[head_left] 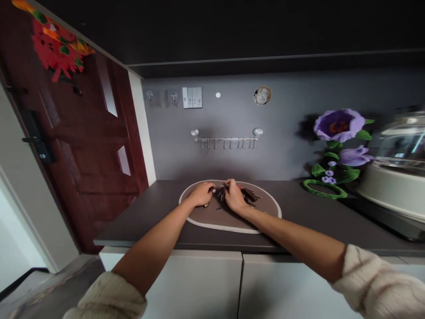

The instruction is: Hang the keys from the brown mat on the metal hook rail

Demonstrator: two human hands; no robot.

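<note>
While a dark red door (83,173) with a red and orange flower decoration (58,51) on it stands well to the left of the oval mat (232,229), the table (139,217) carries that mat and the things around it. Over the mat's left half is the left hand (201,193), its fingers curled at a small dark piece (211,189); whether that grip is pinching the piece or only touching it, I cannot tell. On the wall behind the mat, a metal rail (227,140) bears a row of small hooks. Near the mat's middle, toward its far edge, the right hand (235,197) has its grip drawn together, apparently pinching key-like metal pieces (222,191) just beside the left hand. A tiny loose piece (218,208) lies on the mat between and nearer than the hands. Right of the right hand, dark key-like items (249,195) lie in a loose group on the mat's right half. Judged from this, the handling is partway: some pieces are engaged by the fingers, while that group is left to deal with. Purple flowers (338,126) stand beyond the mat's right end, beside a white appliance (388,190).
</note>
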